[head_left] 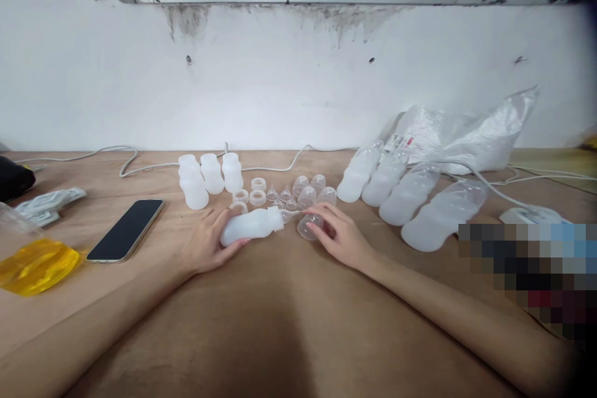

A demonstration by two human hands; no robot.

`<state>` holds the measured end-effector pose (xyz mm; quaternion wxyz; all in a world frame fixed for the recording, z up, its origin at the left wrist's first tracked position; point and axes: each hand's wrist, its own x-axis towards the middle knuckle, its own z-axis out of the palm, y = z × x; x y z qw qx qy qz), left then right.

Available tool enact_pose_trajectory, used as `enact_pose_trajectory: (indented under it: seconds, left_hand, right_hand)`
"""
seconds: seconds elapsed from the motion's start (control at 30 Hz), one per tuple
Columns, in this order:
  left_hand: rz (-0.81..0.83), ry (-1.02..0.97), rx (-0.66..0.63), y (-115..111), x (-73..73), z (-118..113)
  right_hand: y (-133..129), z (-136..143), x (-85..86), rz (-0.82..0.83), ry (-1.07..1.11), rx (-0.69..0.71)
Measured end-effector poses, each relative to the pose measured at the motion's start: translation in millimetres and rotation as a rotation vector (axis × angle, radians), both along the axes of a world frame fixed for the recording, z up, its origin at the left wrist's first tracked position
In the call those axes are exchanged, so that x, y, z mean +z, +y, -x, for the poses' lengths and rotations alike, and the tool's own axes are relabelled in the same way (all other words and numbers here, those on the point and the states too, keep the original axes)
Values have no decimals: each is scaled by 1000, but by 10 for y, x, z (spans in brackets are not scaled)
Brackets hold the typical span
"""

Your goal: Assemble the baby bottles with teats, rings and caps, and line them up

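Observation:
A frosted white baby bottle (249, 226) lies almost level in my left hand (209, 239), whose fingers and thumb wrap its base end. A collar and a clear teat (286, 216) are on its neck, pointing right. My right hand (338, 233) is curved around a clear dome cap (308, 228), thumb and fingers at its edge, close to the teat's tip. Behind them are several white collar rings (258, 184), several loose teats (272, 194) and more clear dome caps (306, 197). My fingers partly hide the held cap.
White bottles (211, 173) stand at the back left; several capped bottles (386, 181) are in a row at right. Behind these lies a clear plastic bag (471, 130). A phone (125, 230), a container of yellow liquid (40, 265) and packets (51, 202) are left. A cable (275, 168) runs along the back.

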<state>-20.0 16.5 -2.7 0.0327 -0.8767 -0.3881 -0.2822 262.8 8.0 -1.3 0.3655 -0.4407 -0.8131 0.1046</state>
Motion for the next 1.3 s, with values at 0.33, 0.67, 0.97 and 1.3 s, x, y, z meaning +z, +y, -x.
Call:
enact_pose_trajectory:
  seconds: [0.33,0.67,0.97,1.3]
  left_hand:
    - [80,-35,10,-1,6,10]
    - [129,-42,36,-29,31,2]
    - [122,-25,-9,-34,19,-4]
    - [137,-8,-47,-7,-21,19]
  right_hand:
    - [81,-35,-33,205,603,20]
    - [12,44,3,229,563,52]
    - [-93,244,3,242,551,145]
    - [-86,235,21,271,519,140]
